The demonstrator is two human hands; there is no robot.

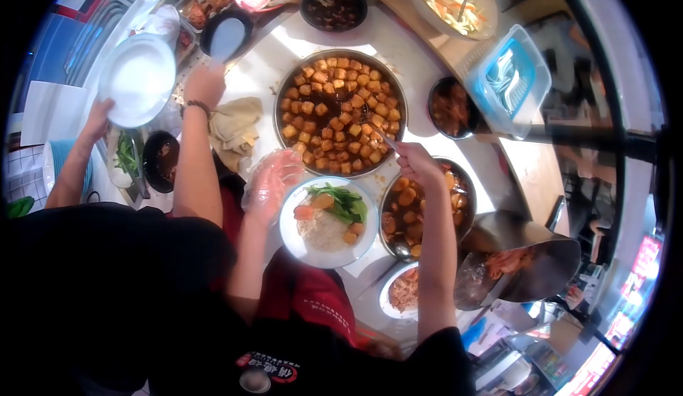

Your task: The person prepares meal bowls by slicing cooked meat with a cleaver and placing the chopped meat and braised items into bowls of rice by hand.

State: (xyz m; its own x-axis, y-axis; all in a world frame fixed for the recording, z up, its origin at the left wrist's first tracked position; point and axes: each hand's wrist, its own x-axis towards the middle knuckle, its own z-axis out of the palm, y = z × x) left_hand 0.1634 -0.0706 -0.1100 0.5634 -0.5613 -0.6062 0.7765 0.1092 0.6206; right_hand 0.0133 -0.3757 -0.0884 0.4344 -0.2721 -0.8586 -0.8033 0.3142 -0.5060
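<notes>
We see thin clear plastic glove (pixel 267 185) on our left hand (pixel 274 183), crinkled, shiny; utensil (pixel 385 137) in our right hand (pixel 418 161), metal-looking; plate (pixel 324 258) smooth, glossy; large pan (pixel 405 104) metal-rimmed; cloth (pixel 236 127) soft, rumpled, matt; tub (pixel 537 87) translucent plastic; scoop-shaped container (pixel 555 271) smooth, shiny metal; ledge (pixel 537 179) wood-like; apron (pixel 306 300) matt fabric; we find counter (pixel 267 58) smooth, sunlit patches bright

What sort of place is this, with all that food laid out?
Probably the serving area of a restaurant or canteen. A wide pan holds many browned cubes, a plate carries rice and greens, and a co-worker's hand holds a white dish.
</notes>
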